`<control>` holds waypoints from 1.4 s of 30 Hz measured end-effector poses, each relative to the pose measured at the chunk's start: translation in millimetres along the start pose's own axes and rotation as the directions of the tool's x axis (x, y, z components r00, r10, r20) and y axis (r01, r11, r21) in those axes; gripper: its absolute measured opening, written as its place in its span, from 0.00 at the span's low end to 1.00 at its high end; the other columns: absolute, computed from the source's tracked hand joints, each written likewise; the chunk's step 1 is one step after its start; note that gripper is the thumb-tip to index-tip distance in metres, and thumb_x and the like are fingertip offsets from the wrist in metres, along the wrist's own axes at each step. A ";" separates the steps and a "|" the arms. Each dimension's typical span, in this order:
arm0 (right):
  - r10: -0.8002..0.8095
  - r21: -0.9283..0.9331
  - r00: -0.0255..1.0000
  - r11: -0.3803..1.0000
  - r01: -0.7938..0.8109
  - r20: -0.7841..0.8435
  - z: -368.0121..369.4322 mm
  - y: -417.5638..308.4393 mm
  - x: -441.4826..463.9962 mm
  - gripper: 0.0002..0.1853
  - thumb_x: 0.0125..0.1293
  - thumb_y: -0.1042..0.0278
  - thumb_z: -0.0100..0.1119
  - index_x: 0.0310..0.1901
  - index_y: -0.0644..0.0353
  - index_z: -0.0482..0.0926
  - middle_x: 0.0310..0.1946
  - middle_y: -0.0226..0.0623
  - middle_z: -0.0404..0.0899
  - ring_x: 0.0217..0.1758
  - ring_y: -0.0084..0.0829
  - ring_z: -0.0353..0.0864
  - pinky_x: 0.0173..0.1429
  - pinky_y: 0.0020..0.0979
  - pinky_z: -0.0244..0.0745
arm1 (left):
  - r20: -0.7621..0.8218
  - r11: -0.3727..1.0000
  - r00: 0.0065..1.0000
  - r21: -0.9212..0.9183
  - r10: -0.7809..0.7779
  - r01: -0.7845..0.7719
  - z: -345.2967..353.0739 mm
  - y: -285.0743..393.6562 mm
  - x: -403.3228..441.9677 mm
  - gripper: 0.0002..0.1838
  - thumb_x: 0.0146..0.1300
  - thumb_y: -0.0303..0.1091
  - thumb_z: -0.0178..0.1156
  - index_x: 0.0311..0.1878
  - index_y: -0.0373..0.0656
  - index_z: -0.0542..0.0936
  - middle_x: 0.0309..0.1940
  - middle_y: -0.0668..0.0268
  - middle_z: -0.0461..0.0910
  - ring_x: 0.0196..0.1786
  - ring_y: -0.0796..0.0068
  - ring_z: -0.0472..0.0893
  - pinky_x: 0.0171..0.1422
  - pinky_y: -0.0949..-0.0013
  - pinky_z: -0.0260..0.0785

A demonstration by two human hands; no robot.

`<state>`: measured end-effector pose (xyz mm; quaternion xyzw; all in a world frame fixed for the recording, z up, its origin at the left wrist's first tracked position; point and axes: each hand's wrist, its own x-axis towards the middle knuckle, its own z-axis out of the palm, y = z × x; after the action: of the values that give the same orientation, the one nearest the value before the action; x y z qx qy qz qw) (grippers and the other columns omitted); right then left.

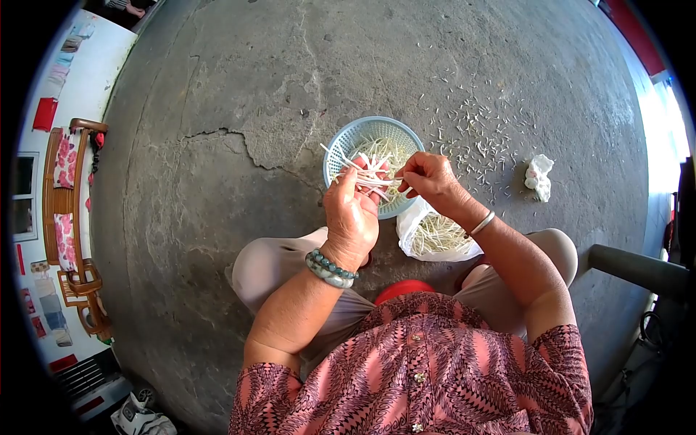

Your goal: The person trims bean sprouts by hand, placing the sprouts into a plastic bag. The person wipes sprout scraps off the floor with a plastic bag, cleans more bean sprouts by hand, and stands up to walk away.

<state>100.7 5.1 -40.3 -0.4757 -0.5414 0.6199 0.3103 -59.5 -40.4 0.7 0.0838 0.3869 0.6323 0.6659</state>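
Notably, the left hand [353,212] cradles pale strands [374,182] over the blue basket [354,129], fingers curled around them; the right hand [429,176] pinches one strand's end. Recommended handling: loose left grip, strands aligned, light fingertip pinch to avoid crushing.

No readable text, label, brand, number or sign in view.
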 end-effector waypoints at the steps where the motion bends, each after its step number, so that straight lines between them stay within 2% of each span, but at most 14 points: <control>1: 0.009 0.089 1.000 0.996 -0.011 0.024 0.4 1.3 0.5 0.06 0.59 0.74 0.55 0.31 0.69 0.73 0.28 0.41 0.80 0.30 0.26 0.82 0.32 0.27 0.79 | -0.001 1.000 1.000 -0.004 -0.006 0.006 -0.8 -0.2 0.3 0.12 0.69 0.36 0.44 0.45 0.38 0.72 0.45 0.54 0.76 0.51 0.59 0.77 0.57 0.58 0.69; 7: 0.126 0.231 0.991 0.964 -0.131 0.040 3.5 1.0 2.1 0.05 0.60 0.75 0.53 0.32 0.69 0.73 0.32 0.42 0.80 0.32 0.27 0.82 0.34 0.28 0.81 | 0.004 0.999 1.000 -0.034 -0.018 0.018 -1.0 -0.2 1.4 0.12 0.69 0.36 0.44 0.45 0.38 0.72 0.45 0.54 0.76 0.51 0.58 0.77 0.57 0.58 0.69; 10: 0.053 0.376 0.998 0.926 -0.039 -0.025 9.3 -2.9 0.9 0.05 0.59 0.75 0.54 0.31 0.68 0.74 0.31 0.39 0.80 0.30 0.25 0.81 0.34 0.26 0.80 | 0.018 0.999 0.999 -0.046 -0.027 0.027 0.3 0.5 0.8 0.12 0.69 0.36 0.45 0.45 0.38 0.72 0.45 0.54 0.76 0.51 0.58 0.77 0.57 0.58 0.70; 13: -0.131 0.195 0.991 0.973 0.127 0.006 8.4 -0.6 6.7 0.06 0.58 0.73 0.55 0.30 0.67 0.75 0.28 0.36 0.79 0.28 0.22 0.79 0.31 0.24 0.76 | 0.008 0.998 0.999 -0.053 -0.034 0.034 1.6 1.8 0.3 0.12 0.69 0.36 0.45 0.45 0.38 0.73 0.45 0.54 0.76 0.51 0.59 0.77 0.56 0.58 0.70; 16: 0.013 0.162 1.000 0.987 -0.016 0.021 2.9 -22.1 -1.7 0.08 0.59 0.70 0.55 0.28 0.66 0.76 0.24 0.33 0.78 0.25 0.20 0.76 0.28 0.23 0.73 | -0.006 0.999 1.000 -0.046 -0.021 0.020 0.8 3.2 0.4 0.13 0.69 0.36 0.45 0.46 0.37 0.72 0.45 0.55 0.76 0.51 0.59 0.77 0.57 0.59 0.69; 20: 0.045 0.106 0.996 0.993 -0.052 0.072 0.0 -29.9 -7.0 0.07 0.60 0.71 0.53 0.29 0.65 0.76 0.20 0.30 0.76 0.22 0.19 0.75 0.25 0.24 0.71 | -0.019 0.999 1.000 -0.035 0.007 -0.007 -0.9 4.7 0.6 0.14 0.68 0.36 0.46 0.48 0.36 0.71 0.46 0.57 0.74 0.51 0.61 0.77 0.58 0.60 0.69; 23: -0.045 0.153 0.994 0.988 0.028 0.104 4.4 -27.5 -8.5 0.05 0.59 0.73 0.52 0.31 0.65 0.77 0.20 0.31 0.76 0.22 0.17 0.73 0.25 0.23 0.69 | -0.035 1.000 0.999 -0.030 0.009 -0.010 -0.2 4.4 0.0 0.15 0.68 0.36 0.46 0.49 0.36 0.71 0.46 0.58 0.74 0.51 0.62 0.77 0.57 0.61 0.69; 26: -0.228 -0.079 0.968 0.968 0.237 0.106 5.5 -30.2 -10.2 0.06 0.58 0.76 0.52 0.35 0.66 0.78 0.20 0.32 0.75 0.23 0.16 0.72 0.27 0.22 0.67 | -0.019 1.000 1.000 -0.025 -0.010 0.009 -2.5 3.7 0.5 0.15 0.68 0.37 0.46 0.50 0.36 0.72 0.46 0.58 0.74 0.50 0.63 0.77 0.57 0.61 0.70; 27: -0.216 -0.118 0.969 0.966 0.230 0.123 6.6 -33.1 -11.6 0.08 0.61 0.75 0.54 0.40 0.67 0.78 0.21 0.27 0.75 0.25 0.13 0.67 0.29 0.20 0.65 | -0.008 1.000 1.000 -0.022 -0.019 0.019 -3.5 3.5 0.8 0.15 0.68 0.37 0.46 0.50 0.36 0.72 0.46 0.58 0.74 0.50 0.64 0.77 0.56 0.61 0.70; 30: -0.262 -0.134 0.963 0.954 0.268 0.064 11.3 -27.2 -12.1 0.07 0.60 0.75 0.56 0.39 0.66 0.78 0.22 0.29 0.75 0.27 0.15 0.70 0.31 0.21 0.68 | 0.005 0.999 1.000 -0.019 -0.028 0.028 -3.8 2.9 0.9 0.15 0.68 0.37 0.46 0.50 0.37 0.72 0.46 0.59 0.75 0.50 0.65 0.77 0.56 0.61 0.71; 33: -0.372 -0.201 0.928 0.910 0.362 -0.016 13.2 -23.2 -9.1 0.07 0.57 0.75 0.57 0.37 0.67 0.78 0.25 0.38 0.78 0.27 0.23 0.77 0.32 0.27 0.72 | 0.002 0.998 0.999 -0.050 -0.034 0.034 -4.5 0.5 0.8 0.12 0.68 0.35 0.46 0.46 0.38 0.73 0.46 0.54 0.76 0.49 0.59 0.77 0.57 0.57 0.70; 36: -0.290 -0.219 0.952 0.939 0.263 -0.100 14.3 -26.5 -12.8 0.05 0.57 0.76 0.58 0.34 0.67 0.78 0.27 0.41 0.78 0.29 0.28 0.79 0.33 0.29 0.73 | 0.025 0.999 0.999 -0.012 -0.043 0.043 -3.5 -1.0 -0.9 0.14 0.68 0.37 0.45 0.49 0.37 0.72 0.46 0.59 0.75 0.50 0.65 0.77 0.56 0.61 0.71; 39: -0.430 -0.280 0.901 0.873 0.398 -0.060 14.7 -32.8 -16.7 0.04 0.56 0.76 0.59 0.33 0.66 0.78 0.27 0.42 0.77 0.30 0.36 0.79 0.34 0.31 0.73 | 0.016 0.999 0.999 -0.038 -0.032 0.033 -3.9 0.2 1.1 0.14 0.68 0.36 0.46 0.49 0.37 0.72 0.46 0.59 0.75 0.50 0.65 0.77 0.56 0.62 0.71; 42: -0.478 -0.366 0.878 0.820 0.440 -0.014 17.7 -29.0 -17.6 0.04 0.55 0.76 0.59 0.33 0.65 0.79 0.26 0.42 0.76 0.30 0.41 0.79 0.35 0.34 0.73 | 0.022 0.998 0.999 -0.032 -0.048 0.048 -1.8 1.6 -0.5 0.14 0.68 0.36 0.46 0.49 0.37 0.72 0.47 0.59 0.75 0.51 0.66 0.76 0.57 0.62 0.70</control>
<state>86.8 -11.0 -8.5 -0.4109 -0.7248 0.3937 0.3883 -61.8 -41.3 0.6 0.0703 0.3713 0.6215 0.6862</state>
